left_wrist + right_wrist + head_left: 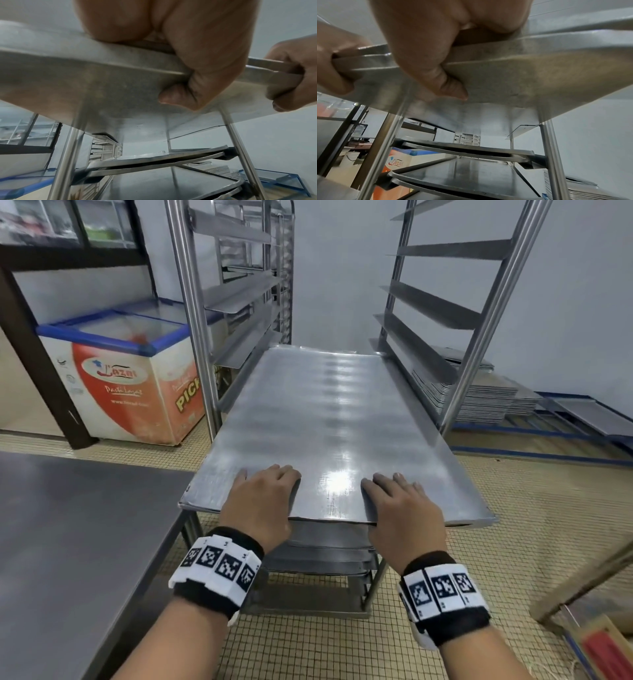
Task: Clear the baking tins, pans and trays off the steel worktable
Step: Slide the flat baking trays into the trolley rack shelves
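A large flat steel baking tray (325,419) lies partway into the steel tray rack (191,313), its far end between the rack's side rails. My left hand (263,498) grips the tray's near edge, fingers on top and thumb (175,97) underneath. My right hand (400,505) grips the same edge further right, its thumb (452,89) pressed against the underside. From below, the tray's underside (106,86) (513,78) fills both wrist views. The steel worktable (75,535) stands at my left.
Lower rack shelves hold more trays (322,556) (462,150). A stack of trays (479,398) sits on a blue floor frame (534,440) at the right. A chest freezer (130,378) stands behind the rack on the left. Tiled floor lies below.
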{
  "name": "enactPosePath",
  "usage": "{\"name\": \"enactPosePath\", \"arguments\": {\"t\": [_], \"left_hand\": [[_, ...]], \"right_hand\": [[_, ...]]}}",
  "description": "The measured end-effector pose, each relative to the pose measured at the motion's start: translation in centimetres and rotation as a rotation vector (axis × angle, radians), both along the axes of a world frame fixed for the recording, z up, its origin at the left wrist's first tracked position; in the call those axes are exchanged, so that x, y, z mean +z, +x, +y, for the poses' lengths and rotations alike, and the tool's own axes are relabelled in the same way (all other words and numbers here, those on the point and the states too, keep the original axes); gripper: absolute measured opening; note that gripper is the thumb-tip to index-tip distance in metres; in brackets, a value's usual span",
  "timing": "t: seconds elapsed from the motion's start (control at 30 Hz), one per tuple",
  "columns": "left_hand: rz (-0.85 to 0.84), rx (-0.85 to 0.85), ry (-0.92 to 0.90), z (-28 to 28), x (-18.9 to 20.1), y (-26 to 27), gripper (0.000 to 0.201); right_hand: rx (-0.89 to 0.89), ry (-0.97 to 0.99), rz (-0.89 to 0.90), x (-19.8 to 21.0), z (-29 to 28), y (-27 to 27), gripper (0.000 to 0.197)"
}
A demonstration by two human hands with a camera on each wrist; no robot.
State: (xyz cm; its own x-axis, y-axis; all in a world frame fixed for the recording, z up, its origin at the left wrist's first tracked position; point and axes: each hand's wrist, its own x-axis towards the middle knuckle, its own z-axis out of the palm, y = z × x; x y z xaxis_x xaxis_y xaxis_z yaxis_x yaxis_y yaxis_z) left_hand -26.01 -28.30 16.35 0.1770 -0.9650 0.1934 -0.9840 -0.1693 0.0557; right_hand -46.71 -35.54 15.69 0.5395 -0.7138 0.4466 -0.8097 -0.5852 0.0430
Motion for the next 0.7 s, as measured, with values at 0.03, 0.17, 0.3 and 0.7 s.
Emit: {"name": "enactPosePath", "arguments": {"t": [0.03, 0.17, 0.3, 0.7], "left_hand": [[0.007, 0.003, 0.002, -0.4, 0.1, 0.2, 0.070], [0.032, 0.013, -0.001, -2.5, 0.3, 0.9, 0.069], [0.042, 0.020, 0.005, -5.0, 0.4, 2.0, 0.074], [0.088, 0.048, 0.003, -13.5, 0.8, 6.2, 0.072]], "right_hand": [[-0.004, -0.006, 0.000, 0.1, -0.4, 0.2, 0.043], [-0.016, 0.011, -0.005, 0.0, -2.6, 1.2, 0.042], [-0.010, 0.032, -0.010, -0.2, -5.5, 2.3, 0.042], [-0.036, 0.069, 0.033, 0.4, -13.7, 6.6, 0.031]]}}
